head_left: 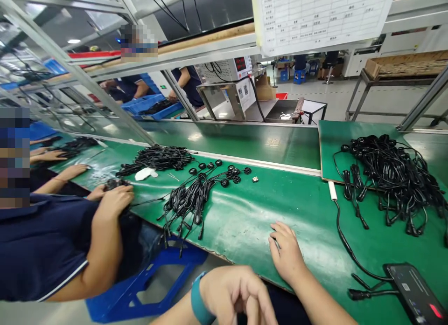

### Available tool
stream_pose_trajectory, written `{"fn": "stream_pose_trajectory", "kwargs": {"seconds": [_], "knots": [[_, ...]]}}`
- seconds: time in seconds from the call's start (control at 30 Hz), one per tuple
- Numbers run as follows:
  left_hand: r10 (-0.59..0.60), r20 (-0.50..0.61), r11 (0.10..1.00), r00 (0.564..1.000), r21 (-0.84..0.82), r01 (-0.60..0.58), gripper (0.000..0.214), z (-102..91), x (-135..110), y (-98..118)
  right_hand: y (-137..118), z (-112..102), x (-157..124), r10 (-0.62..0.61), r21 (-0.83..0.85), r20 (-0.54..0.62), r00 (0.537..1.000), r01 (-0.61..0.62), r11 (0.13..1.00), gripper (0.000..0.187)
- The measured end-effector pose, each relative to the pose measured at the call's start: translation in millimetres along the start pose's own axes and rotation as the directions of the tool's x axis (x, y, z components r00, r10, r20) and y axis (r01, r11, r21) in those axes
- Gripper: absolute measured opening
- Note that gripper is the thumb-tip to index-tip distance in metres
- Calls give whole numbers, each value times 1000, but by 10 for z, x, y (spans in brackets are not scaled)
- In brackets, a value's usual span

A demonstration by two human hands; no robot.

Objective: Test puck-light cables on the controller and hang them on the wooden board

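Observation:
My left hand (pixel 241 292), with a teal band on its wrist, is raised close to the camera at the bottom edge. Its fingers hang loosely bent and a little apart, with no object visible in them; the lower part is cut off by the frame. My right hand (pixel 287 252) rests on the green bench mat (pixel 241 222), fingers spread and nothing held. Left of it lies a bundle of black cables (pixel 189 199) with round black ends. To its right are a black box with a red display (pixel 416 292) and its cable ending in a white connector (pixel 332 190).
A large cable pile (pixel 392 176) covers a raised green board at right; another cable heap (pixel 157 158) lies further back left. A co-worker's arm (pixel 108 227) reaches onto the bench at left. A blue stool (pixel 150 283) stands below. A paper sheet (pixel 322 17) hangs overhead.

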State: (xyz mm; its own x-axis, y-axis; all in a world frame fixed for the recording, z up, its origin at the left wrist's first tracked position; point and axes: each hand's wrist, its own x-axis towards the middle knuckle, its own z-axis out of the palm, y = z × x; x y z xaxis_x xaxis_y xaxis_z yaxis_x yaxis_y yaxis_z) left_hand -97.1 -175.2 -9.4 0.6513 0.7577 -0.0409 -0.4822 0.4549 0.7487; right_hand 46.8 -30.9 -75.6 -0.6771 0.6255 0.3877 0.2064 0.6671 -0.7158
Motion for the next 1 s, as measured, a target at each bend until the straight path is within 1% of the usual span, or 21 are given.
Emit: {"fn": "stream_pose_trajectory", "kwargs": {"seconds": [0.1, 0.17, 0.2, 0.27, 0.33, 0.37, 0.4, 0.43, 0.5, 0.53, 0.57, 0.6, 0.63, 0.67, 0.7, 0.73, 0.77, 0.8, 0.87, 0.93, 1.0], "knots": [[95, -72, 992, 993, -71, -101, 61, 190, 368, 289, -6, 6, -10, 7, 18, -24, 1000, -7, 1000, 23], [152, -88, 979, 984, -122, -162, 51, 283, 595, 453, 0, 18, -14, 29, 13, -37, 999, -29, 999, 22], [141, -50, 981, 989, -130, -147, 51, 309, 685, 516, 6, 24, -15, 36, 10, -39, 999, -36, 999, 21], [41, 126, 995, 991, -96, -29, 55, 324, 803, 609, 22, 37, -16, 31, 10, -35, 999, -30, 999, 21], [-103, 283, 995, 954, 17, 102, 60, 309, 829, 671, 39, 49, -17, 8, 25, -36, 999, -7, 1000, 21], [-168, 297, 985, 940, 85, 149, 62, 300, 812, 695, 45, 54, -17, 0, 35, -41, 999, 2, 999, 21], [-210, 258, 974, 943, 138, 179, 63, 291, 781, 715, 50, 59, -19, -2, 43, -50, 999, 4, 999, 21], [-228, 178, 965, 957, 173, 198, 62, 280, 739, 729, 52, 61, -20, 3, 48, -64, 998, 0, 999, 21], [-199, -72, 954, 977, 216, 210, 59, 236, 640, 732, 47, 59, -22, 12, 57, -85, 996, -7, 998, 21], [-143, -225, 948, 964, 247, 198, 55, 190, 589, 717, 42, 52, -21, 12, 65, -85, 996, -6, 998, 21], [-56, -389, 934, 920, 305, 186, 51, 121, 539, 690, 34, 42, -18, 8, 71, -78, 997, -2, 997, 21], [65, -541, 899, 838, 396, 186, 46, 27, 490, 652, 26, 29, -14, 2, 76, -71, 997, 4, 997, 22], [209, -653, 838, 728, 504, 211, 41, -89, 441, 602, 16, 15, -7, -3, 76, -64, 998, 8, 997, 22], [354, -708, 756, 611, 601, 259, 36, -221, 391, 543, 7, 2, 0, -6, 73, -61, 998, 10, 997, 22], [478, -714, 667, 511, 674, 318, 33, -361, 340, 479, -2, -9, 8, -4, 66, -62, 998, 8, 998, 23], [575, -691, 581, 439, 722, 376, 29, -498, 290, 412, -10, -17, 17, -1, 57, -68, 998, 5, 998, 23], [645, -657, 506, 391, 750, 426, 26, -622, 240, 346, -18, -21, 25, 2, 49, -73, 997, 2, 999, 23], [694, -625, 449, 359, 764, 463, 25, -725, 195, 286, -24, -21, 32, 5, 41, -75, 997, -2, 999, 23], [748, -580, 374, 322, 769, 518, 26, -854, 128, 195, -33, -16, 42, 9, 25, -68, 998, -7, 1000, 24], [766, -555, 324, 324, 769, 552, 27, -892, 102, 153, -38, -9, 46, 10, 6, -55, 998, -10, 1000, 24], [761, -545, 287, 353, 770, 570, 27, -879, 110, 155, -37, -7, 45, 6, -12, -39, 999, -6, 1000, 24]]}}
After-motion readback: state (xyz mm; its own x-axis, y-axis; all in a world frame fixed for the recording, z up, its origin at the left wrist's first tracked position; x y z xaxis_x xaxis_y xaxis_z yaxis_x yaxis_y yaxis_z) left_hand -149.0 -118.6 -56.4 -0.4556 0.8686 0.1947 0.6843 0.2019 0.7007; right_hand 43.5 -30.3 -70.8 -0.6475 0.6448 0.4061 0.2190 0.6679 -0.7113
